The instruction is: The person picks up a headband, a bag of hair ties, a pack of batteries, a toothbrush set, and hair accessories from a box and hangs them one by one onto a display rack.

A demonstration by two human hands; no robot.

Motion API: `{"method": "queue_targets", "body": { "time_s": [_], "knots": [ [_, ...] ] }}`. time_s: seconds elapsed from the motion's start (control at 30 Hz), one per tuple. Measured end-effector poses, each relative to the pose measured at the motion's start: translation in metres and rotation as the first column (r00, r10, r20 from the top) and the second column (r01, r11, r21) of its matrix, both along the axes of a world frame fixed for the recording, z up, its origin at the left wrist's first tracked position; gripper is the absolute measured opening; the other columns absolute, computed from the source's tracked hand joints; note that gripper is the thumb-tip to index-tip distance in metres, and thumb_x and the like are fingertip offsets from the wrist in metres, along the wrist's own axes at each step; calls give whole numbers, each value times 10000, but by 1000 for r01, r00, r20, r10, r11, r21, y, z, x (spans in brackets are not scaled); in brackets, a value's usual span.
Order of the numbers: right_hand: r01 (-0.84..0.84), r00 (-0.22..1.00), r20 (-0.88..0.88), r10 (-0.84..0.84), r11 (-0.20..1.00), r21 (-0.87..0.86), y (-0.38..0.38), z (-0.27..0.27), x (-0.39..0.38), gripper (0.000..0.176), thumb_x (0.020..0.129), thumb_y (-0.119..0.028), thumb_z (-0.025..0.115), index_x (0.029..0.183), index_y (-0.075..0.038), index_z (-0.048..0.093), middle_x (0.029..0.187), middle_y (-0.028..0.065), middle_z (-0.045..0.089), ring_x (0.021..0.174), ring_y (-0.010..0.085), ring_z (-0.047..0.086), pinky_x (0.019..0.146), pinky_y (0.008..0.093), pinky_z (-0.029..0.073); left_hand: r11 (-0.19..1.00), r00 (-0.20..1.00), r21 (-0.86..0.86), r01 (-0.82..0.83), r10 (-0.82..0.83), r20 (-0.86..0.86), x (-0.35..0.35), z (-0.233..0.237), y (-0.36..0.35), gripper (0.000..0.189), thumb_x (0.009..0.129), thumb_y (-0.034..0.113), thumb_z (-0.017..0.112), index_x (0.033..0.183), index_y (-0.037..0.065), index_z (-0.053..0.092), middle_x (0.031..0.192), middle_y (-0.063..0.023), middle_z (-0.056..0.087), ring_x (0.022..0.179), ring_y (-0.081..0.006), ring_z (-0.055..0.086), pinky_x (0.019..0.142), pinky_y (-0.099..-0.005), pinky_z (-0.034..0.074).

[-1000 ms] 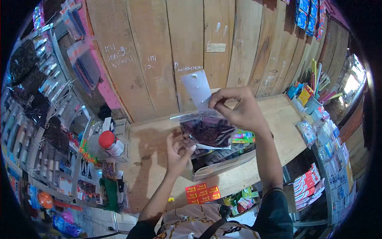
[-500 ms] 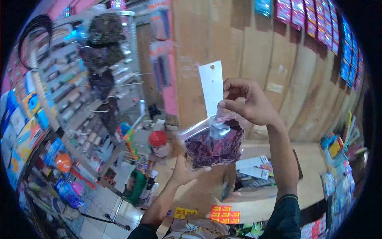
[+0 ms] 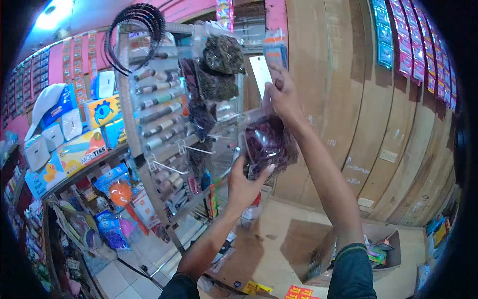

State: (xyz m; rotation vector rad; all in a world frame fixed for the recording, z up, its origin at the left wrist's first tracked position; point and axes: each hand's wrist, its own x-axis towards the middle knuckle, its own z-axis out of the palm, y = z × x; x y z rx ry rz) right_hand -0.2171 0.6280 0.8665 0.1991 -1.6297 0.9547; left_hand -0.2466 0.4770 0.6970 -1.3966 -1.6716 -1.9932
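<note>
My right hand [image 3: 286,97] pinches a white card tag [image 3: 259,74] with a small hole near its upper end. Below the tag hangs a clear plastic bag [image 3: 266,139] filled with dark purple, crinkled material whose kind I cannot make out. My left hand [image 3: 244,185] grips the bag's lower part, thumb and fingers on its sides. Just left of the bag, a display rack carries white wire hooks [image 3: 199,149]. Clear bags of dark greenish-brown clumps [image 3: 222,55] hang higher on that rack, with dark purple bags [image 3: 199,114] beneath them.
Black ring-shaped bands [image 3: 134,30] hang at the rack's upper corner. Tissue packs [image 3: 82,154] line a shelf at left. A wooden plank wall [image 3: 328,109] rises at right, with sachet strips [image 3: 408,45]. An open cardboard box [image 3: 391,249] sits on the counter below.
My view has turned left and up toward the rack. Both hands have carried the bag from above the counter to beside the hooks, still holding tag and bag.
</note>
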Motion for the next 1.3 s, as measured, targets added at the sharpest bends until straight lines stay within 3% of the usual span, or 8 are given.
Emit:
{"method": "queue_targets", "body": {
  "time_s": [0.1, 0.2, 0.23, 0.47, 0.67, 0.9, 1.0, 1.3],
  "knots": [
    [69, 997, -48, -68, 997, 34, -2, 38, -28, 454, 885, 47, 524, 1338, 25, 519, 902, 115, 675, 718, 140, 616, 629, 299, 487, 998, 998, 9, -57, 57, -36, 0, 45, -9, 625, 823, 354, 793, 1247, -40, 557, 1144, -249, 647, 1083, -375, 630, 943, -455, 472],
    [55, 998, 24, -55, 998, -14, -14, 75, -38, 448, 888, 44, 511, 1335, 30, 544, 846, 121, 673, 622, 137, 597, 548, 303, 466, 972, 966, 56, -227, 232, -112, 4, 76, -16, 600, 860, 305, 767, 1285, -45, 530, 1196, -198, 646, 1127, -268, 616, 990, -396, 450],
    [11, 997, -76, -11, 1000, -3, -12, 83, -47, 449, 895, 24, 510, 1342, 26, 552, 790, 118, 660, 551, 137, 569, 498, 310, 441, 961, 944, 117, -249, 268, -194, -14, 75, -6, 605, 875, 324, 748, 1293, -43, 510, 1216, -198, 624, 1135, -279, 597, 999, -401, 433],
    [-6, 998, -56, 2, 997, -79, -8, 132, -61, 414, 917, -19, 532, 1324, -52, 603, 697, 54, 606, 535, 126, 537, 469, 299, 420, 976, 984, 173, -130, 149, -101, -33, 114, -4, 618, 885, 301, 743, 1321, -32, 457, 1188, -185, 623, 1087, -259, 599, 988, -380, 432],
    [-107, 994, -48, 103, 990, -90, 10, 151, -85, 428, 919, -4, 509, 1338, -33, 588, 662, 62, 600, 470, 138, 517, 399, 311, 388, 962, 964, 226, -151, 194, -183, -46, 121, 4, 592, 880, 260, 744, 1312, -23, 454, 1179, -174, 621, 1066, -250, 607, 962, -379, 452],
    [-160, 986, 34, 162, 986, -56, 20, 153, -91, 436, 890, -2, 503, 1311, -27, 614, 663, 62, 606, 467, 130, 509, 423, 289, 402, 968, 965, 199, -152, 189, -184, -53, 122, 7, 597, 872, 218, 750, 1325, -4, 432, 1175, -159, 623, 1029, -226, 628, 924, -370, 480],
    [-82, 995, 55, 83, 996, -24, 20, 155, -96, 511, 841, 24, 511, 1348, 9, 573, 750, 144, 670, 540, 166, 598, 493, 307, 454, 967, 963, 230, -106, 158, -217, -58, 121, 9, 585, 871, 206, 749, 1318, -5, 436, 1169, -151, 624, 1024, -219, 627, 919, -368, 481],
    [-18, 999, 35, 15, 997, 79, 30, 140, -136, 492, 885, -19, 529, 1374, -55, 563, 786, 83, 644, 622, 130, 564, 563, 294, 460, 979, 965, 133, -153, 177, -194, -80, 110, 6, 612, 859, 177, 760, 1340, 7, 422, 1198, -157, 594, 1054, -220, 607, 917, -358, 481]
  ]
}}
